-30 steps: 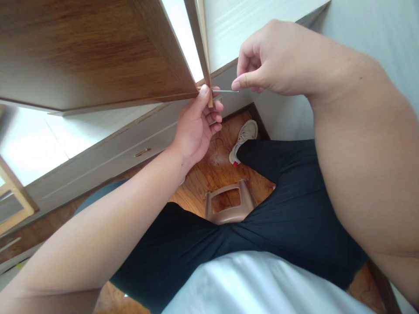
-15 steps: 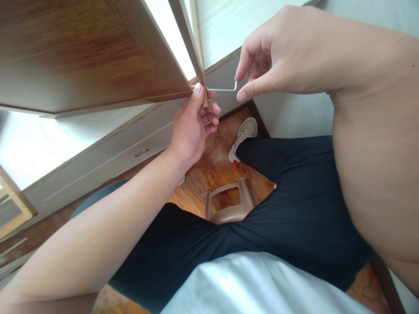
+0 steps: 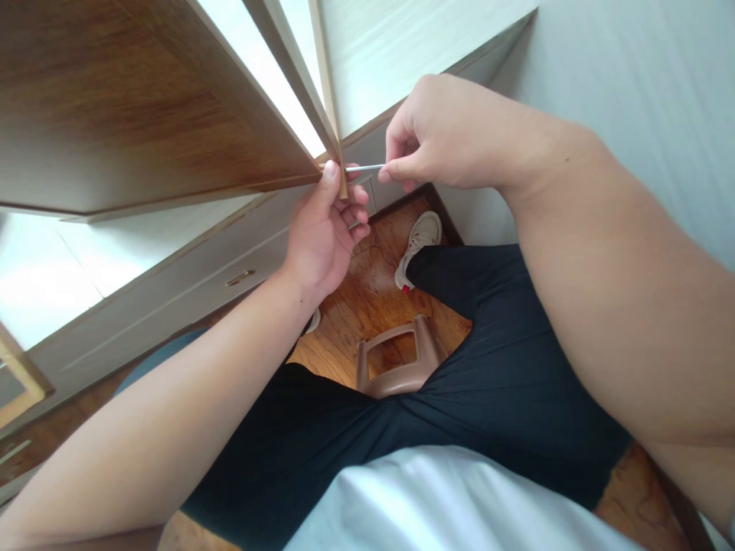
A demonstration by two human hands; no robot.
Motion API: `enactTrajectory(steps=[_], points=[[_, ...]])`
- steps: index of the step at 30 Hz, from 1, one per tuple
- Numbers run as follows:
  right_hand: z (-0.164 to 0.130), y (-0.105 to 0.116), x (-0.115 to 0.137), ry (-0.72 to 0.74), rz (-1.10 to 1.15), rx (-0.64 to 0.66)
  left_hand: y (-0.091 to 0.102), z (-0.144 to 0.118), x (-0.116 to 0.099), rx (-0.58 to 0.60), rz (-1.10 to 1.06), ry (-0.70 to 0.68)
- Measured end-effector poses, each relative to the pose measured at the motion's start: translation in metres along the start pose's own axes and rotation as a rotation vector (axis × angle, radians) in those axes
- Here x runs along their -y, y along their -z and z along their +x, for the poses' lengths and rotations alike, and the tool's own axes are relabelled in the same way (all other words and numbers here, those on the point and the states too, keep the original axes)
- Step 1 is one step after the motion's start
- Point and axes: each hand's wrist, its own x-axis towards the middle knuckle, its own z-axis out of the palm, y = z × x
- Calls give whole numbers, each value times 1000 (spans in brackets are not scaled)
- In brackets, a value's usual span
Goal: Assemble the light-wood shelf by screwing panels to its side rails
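Note:
A wooden panel fills the upper left, with a narrow wooden bar running beside it and meeting its corner. My left hand grips the lower end of that bar, thumb on the near side and fingers curled behind. Out of the bar's end sticks a thin metal hex key, roughly level. Its outer end is pinched between the thumb and fingers of my right hand, which hide the bent short arm.
Below the pale ledge is a drawer front with a small metal handle. A brown plastic stool stands between my legs on the wood floor. Part of another wooden frame shows at far left. A pale wall rises right.
My right hand has closed from a loose, open pose onto the outer end of the hex key. The left hand keeps its hold on the bar; the whole view has shifted slightly.

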Motion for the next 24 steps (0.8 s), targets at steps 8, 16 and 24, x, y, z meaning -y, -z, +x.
enactTrajectory(steps=[8, 16, 24], points=[[1, 0, 3, -83, 113, -1, -1, -3, -2, -5, -28, 39], [1, 1, 8, -191, 185, 7, -2, -5, -3, 31, -16, 9], [2, 2, 13, -253, 224, 33, -1, -1, -1, 27, -4, -15]])
